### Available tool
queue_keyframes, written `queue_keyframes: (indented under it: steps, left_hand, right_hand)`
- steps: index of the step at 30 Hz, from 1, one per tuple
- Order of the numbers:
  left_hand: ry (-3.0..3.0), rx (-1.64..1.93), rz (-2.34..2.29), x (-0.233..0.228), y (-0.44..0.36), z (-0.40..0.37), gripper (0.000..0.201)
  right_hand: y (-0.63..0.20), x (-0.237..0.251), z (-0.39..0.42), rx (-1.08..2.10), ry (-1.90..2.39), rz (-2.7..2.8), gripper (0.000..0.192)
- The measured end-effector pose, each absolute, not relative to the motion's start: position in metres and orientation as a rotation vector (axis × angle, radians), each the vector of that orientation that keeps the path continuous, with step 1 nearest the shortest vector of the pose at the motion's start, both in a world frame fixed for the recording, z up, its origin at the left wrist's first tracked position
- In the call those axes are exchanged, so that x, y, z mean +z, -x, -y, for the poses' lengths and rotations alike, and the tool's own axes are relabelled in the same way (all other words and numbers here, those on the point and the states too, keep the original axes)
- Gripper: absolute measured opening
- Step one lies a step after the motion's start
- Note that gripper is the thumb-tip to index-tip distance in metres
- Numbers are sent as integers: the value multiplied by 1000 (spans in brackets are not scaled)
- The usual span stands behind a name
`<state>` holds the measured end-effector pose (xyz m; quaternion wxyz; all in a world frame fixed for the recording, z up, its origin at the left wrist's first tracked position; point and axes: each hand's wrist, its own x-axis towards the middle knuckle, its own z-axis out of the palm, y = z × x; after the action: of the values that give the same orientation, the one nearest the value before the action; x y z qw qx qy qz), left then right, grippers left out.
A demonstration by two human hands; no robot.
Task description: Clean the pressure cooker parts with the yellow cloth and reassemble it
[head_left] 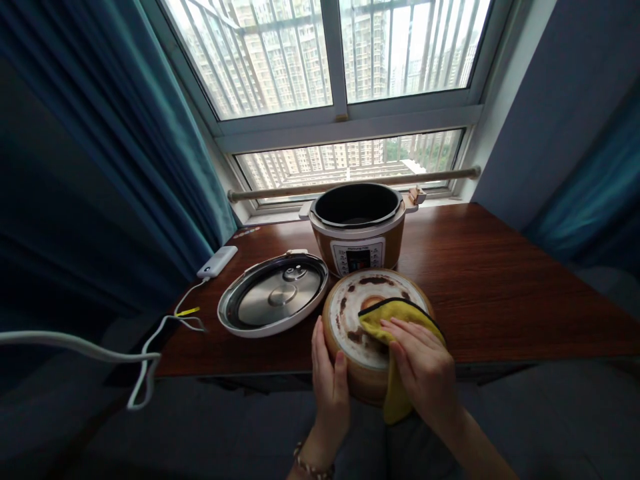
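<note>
- A round brown lid (367, 333), its pale top marked with dark stains, is held at the near edge of the wooden table (500, 287), partly overhanging it
- The lid's left rim is gripped by the left hand (329, 377), the fingers curled close round the edge and the thumb laid against the side
- A yellow cloth (395, 320) with a dark border is pressed flat onto the lid's top by the right hand (423, 367); the fingers are stretched out together over the cloth, and one end of the cloth hangs down past the lid's near rim
- A beaded bracelet (310, 465) is worn on the left wrist
- Just behind the lid, an open electric cooker (359, 230) is set on the table, with its dark inner pot visible and a control panel on the front
- To the left of the lid, a metal inner lid (274, 293) is laid flat on the table, shiny side up, close beside the brown lid but apart from it
- A white power bank (217, 261) is placed near the table's left corner, and a white cable (150, 353) is trailed from it off the table's edge
- Behind the table, a barred window (340, 87) and teal curtains (125, 133) are seen
</note>
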<state>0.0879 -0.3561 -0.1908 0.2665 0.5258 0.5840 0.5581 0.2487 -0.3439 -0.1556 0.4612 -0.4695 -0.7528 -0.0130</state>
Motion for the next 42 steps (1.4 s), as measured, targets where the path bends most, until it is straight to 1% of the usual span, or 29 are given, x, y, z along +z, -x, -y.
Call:
queue_keyframes:
  steps: [5, 12, 16, 18, 22, 26, 28, 33, 36, 39, 42]
  left_hand:
    - [-1408, 1525, -1547, -189, -89, 355, 59]
    - [-1480, 1503, -1570, -190, -87, 355, 57]
    - [-1509, 1496, -1590, -194, -86, 355, 56]
    - [-1540, 1486, -1598, -197, -85, 355, 57]
    - [-1597, 1462, -1596, -201, -83, 355, 57]
    - [-1620, 1467, -1611, -200, -83, 356, 56]
    - [-1620, 1464, -1618, -200, -83, 356, 56]
    - [-1614, 1465, -1626, -200, -84, 354, 56]
    - [-1609, 1464, -1609, -199, -84, 354, 57]
    - [-1618, 1466, -1617, -199, -84, 355, 57]
    - [-1647, 1461, -1644, -200, -84, 356, 56]
  right_hand:
    - [-281, -164, 315, 325, 1279, 1550, 31]
    - [-314, -164, 246, 1052, 1176, 1348, 44]
    - [-320, -184, 210, 1482, 1109, 1142, 40]
    - [-319, -195, 199, 1618, 1105, 1081, 35]
    - [-315, -196, 192, 1718, 1085, 1089, 32]
    - [-311, -170, 191, 1769, 1046, 1127, 29]
    - [-306, -153, 190, 1755, 1024, 1180, 31]
    - [-292, -129, 179, 1711, 975, 1524, 36]
    - [-292, -132, 170, 1736, 1005, 1551, 38]
    - [-298, -146, 167, 1750, 1033, 1333, 38]
    - [-300, -163, 175, 1721, 1052, 1142, 34]
